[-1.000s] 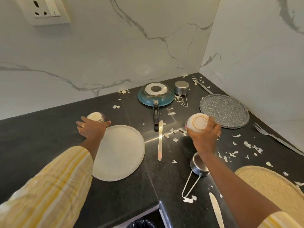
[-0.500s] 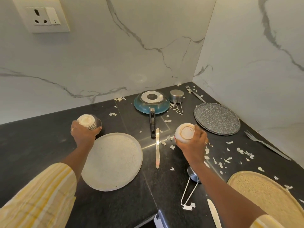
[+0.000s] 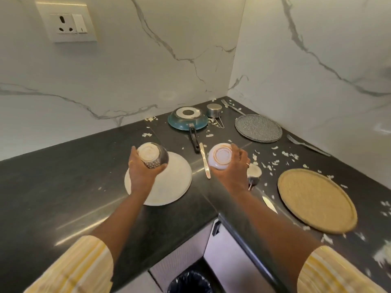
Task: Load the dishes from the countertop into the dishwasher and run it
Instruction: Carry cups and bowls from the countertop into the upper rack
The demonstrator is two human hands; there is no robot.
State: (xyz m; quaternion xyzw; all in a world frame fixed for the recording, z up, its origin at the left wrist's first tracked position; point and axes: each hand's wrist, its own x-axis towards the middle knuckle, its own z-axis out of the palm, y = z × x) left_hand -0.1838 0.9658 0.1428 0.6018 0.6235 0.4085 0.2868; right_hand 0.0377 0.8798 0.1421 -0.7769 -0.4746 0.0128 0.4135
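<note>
Both arms stretch forward, the left forearm coming in from 7 o'clock and the right from 5 o'clock, with yellow striped sleeves (image 3: 80,267) ending near the elbows. The left hand (image 3: 143,169) grips an upturned dark bowl (image 3: 154,158), thumb and fingers (image 3: 133,154) curled round its sides. At 3 o'clock of it, the right hand (image 3: 231,167) grips an upturned white bowl (image 3: 221,156) and wears a ring, seemingly on the ring finger.

- Light is soft, even and fairly bright; the marble walls (image 3: 169,70) look pale and clean.
- Glare streaks cross the black counter (image 3: 53,187) at 8 o'clock and near centre.
- Shadows are faint and soft-edged.
- Scraps (image 3: 383,256) at 4 o'clock and sleeves (image 3: 80,267) at 5 and 7 o'clock smear with blur.
- The wide lens bends straight lines toward the edges.
</note>
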